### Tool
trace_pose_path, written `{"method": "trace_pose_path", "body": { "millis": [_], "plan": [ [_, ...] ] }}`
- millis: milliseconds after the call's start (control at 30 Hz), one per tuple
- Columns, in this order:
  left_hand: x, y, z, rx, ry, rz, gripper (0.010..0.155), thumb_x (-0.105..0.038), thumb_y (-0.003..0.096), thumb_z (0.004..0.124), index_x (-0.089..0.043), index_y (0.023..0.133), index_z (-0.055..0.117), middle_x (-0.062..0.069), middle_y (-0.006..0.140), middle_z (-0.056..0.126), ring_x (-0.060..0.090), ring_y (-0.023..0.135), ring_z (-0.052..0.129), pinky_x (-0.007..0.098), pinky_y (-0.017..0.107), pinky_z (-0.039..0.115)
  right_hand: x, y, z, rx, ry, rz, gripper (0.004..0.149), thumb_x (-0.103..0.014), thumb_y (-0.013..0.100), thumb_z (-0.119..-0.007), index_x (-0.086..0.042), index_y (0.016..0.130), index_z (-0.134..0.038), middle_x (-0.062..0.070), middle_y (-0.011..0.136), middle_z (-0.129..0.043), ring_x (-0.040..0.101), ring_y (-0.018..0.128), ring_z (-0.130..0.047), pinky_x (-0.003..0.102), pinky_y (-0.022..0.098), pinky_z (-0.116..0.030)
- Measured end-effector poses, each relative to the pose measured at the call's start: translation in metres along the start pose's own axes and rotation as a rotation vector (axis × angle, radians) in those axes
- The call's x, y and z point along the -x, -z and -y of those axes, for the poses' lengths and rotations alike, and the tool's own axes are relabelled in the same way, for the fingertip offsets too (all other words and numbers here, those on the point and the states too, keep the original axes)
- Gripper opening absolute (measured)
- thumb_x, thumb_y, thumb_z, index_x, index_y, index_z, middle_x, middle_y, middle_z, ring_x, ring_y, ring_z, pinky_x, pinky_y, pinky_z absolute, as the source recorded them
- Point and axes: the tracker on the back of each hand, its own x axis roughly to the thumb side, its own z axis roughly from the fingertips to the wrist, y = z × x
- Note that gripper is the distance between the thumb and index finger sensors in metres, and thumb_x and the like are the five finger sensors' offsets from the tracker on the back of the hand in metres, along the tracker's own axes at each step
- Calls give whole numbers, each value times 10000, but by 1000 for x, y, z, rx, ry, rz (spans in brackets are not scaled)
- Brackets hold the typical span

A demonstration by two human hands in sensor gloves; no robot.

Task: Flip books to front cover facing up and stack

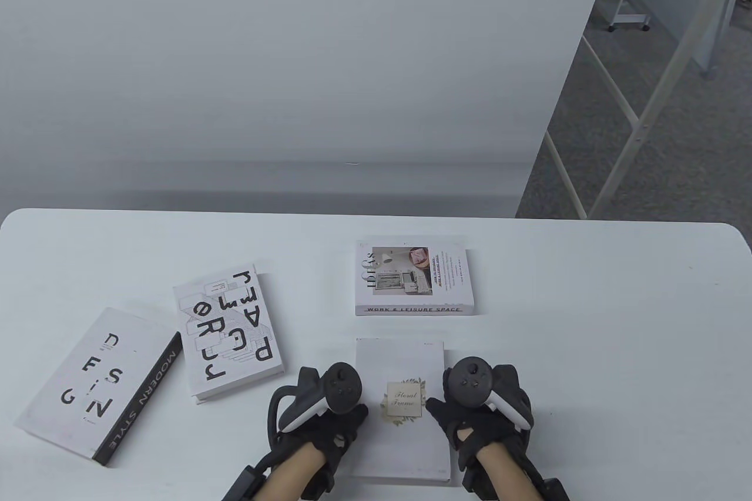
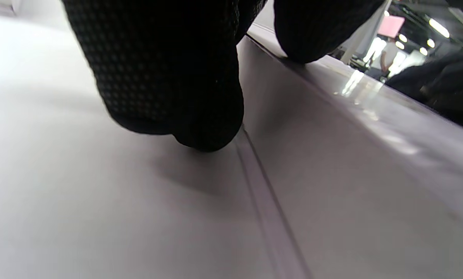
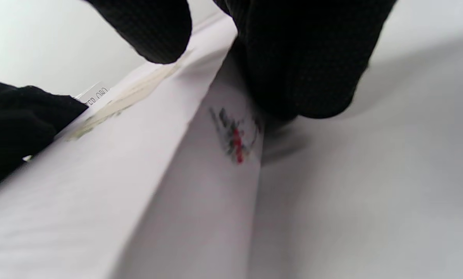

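Observation:
The white Floral Frame book (image 1: 399,369) lies on the table near the front edge, its label side up. My left hand (image 1: 351,416) grips its left edge and my right hand (image 1: 442,412) grips its right edge. In the left wrist view, fingers (image 2: 200,116) press at the foot of the book's side (image 2: 332,155), with the thumb on top. In the right wrist view, fingers (image 3: 301,77) sit against the book's spine (image 3: 231,155), which has a red and black mark, with the thumb over the cover (image 3: 99,174).
The Work & Leisure Space book (image 1: 413,276) lies just behind the held book. The Paper book (image 1: 228,332) and the Design book (image 1: 100,383), with a black Modern Style spine, lie to the left. The white table (image 1: 617,348) ends at the right.

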Motion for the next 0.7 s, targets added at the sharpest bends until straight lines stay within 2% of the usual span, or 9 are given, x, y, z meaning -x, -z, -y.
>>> {"method": "trace_pose_path", "body": {
  "millis": [133,367,533,700],
  "plan": [
    [5,2,5,64,-114,28,702,-378,492,682,74,987,476,254,885,736,208,542,1068,241,318,966,7,1,1,-7,33,5,664,-368,570,-692,56,1025,-458,323,902,-747,306,731,-922,368,481,-881],
    [1,1,5,77,-56,51,705,-356,492,654,101,986,444,269,893,716,200,550,1058,237,326,960,7,2,3,12,25,18,655,-342,557,-723,55,1019,-483,298,872,-796,287,680,-970,362,453,-894],
    [4,3,4,122,-103,45,703,-313,488,640,132,984,415,292,903,687,229,590,1038,285,361,941,-1,-6,14,102,23,100,616,-309,535,-737,48,1000,-548,311,825,-839,308,612,-1008,378,402,-906],
    [4,2,3,119,-94,34,700,-304,485,636,137,982,416,290,898,696,229,591,1038,294,363,939,-9,-10,15,87,-38,155,596,-250,535,-704,22,1022,-493,332,848,-805,334,639,-993,405,422,-895]
  ]
}}
